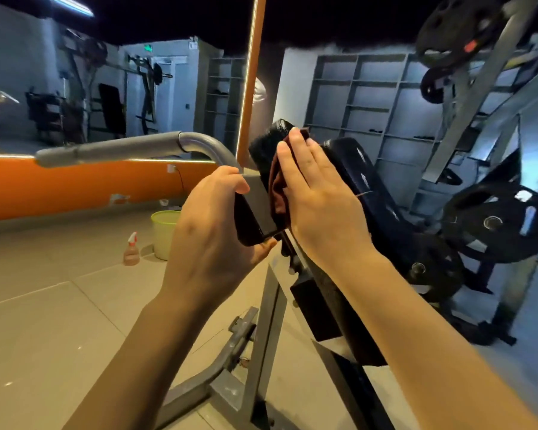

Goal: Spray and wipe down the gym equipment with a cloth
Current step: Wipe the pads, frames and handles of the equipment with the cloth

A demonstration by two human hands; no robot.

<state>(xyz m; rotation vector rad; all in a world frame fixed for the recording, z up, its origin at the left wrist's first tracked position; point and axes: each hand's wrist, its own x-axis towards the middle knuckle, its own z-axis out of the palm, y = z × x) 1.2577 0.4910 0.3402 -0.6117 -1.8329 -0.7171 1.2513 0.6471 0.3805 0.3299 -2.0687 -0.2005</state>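
Left hand [212, 231]: we see it curled round the grey bracket [257, 203] at the edge of the black pad [267, 144].
Right hand [317, 193]: fingers straight, we see it pressing the dark red cloth [277, 193] flat against the pad's side.
Grey handle bar [131, 147]: runs left from the bracket.
Spray bottle [131, 249]: stands on the floor [59, 305], just beside the pale green bucket [163, 234], well apart from our hands.
Weight plates [497, 225]: on the machine at right.

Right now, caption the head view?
Right hand presses dark red cloth on black pad; left hand grips frame.
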